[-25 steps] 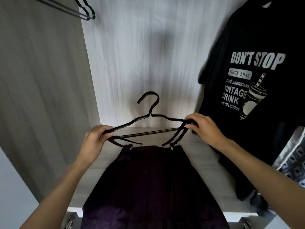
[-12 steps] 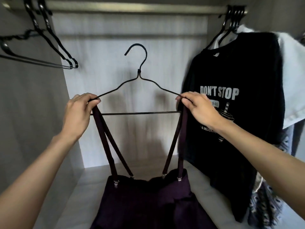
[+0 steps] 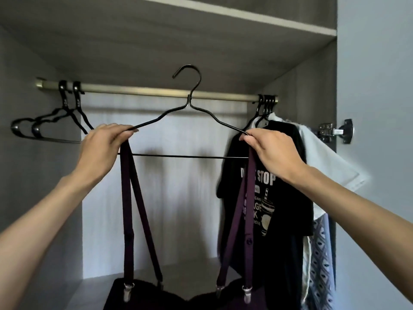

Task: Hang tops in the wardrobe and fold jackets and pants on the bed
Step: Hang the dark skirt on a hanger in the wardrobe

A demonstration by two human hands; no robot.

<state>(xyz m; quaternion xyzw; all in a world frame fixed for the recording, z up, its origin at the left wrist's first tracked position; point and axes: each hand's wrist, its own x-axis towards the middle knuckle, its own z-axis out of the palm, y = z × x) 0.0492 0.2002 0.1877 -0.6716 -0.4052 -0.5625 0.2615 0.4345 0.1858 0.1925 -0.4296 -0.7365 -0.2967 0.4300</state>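
Observation:
A thin black wire hanger [image 3: 190, 108] is held up inside the wardrobe, its hook just above and in front of the metal rail [image 3: 156, 91]. My left hand [image 3: 101, 144] grips the hanger's left shoulder and my right hand [image 3: 270, 148] pinches its right shoulder. A dark purple suspender garment [image 3: 156, 294] hangs from the hanger by its straps [image 3: 127, 198], which loop over both ends under my fingers. The garment's body runs off the bottom of the frame.
Two empty black hangers [image 3: 55, 117] hang at the rail's left end. At the right end hang a black printed T-shirt [image 3: 268, 186], a white top [image 3: 324, 157] and a patterned garment [image 3: 319, 265]. A door hinge [image 3: 335, 132] sits on the right wall; a shelf [image 3: 245, 16] spans above.
Both hands have lifted the hanger with the purple garment from the wardrobe floor up to rail height. The view has tilted upward, showing the rail and shelf.

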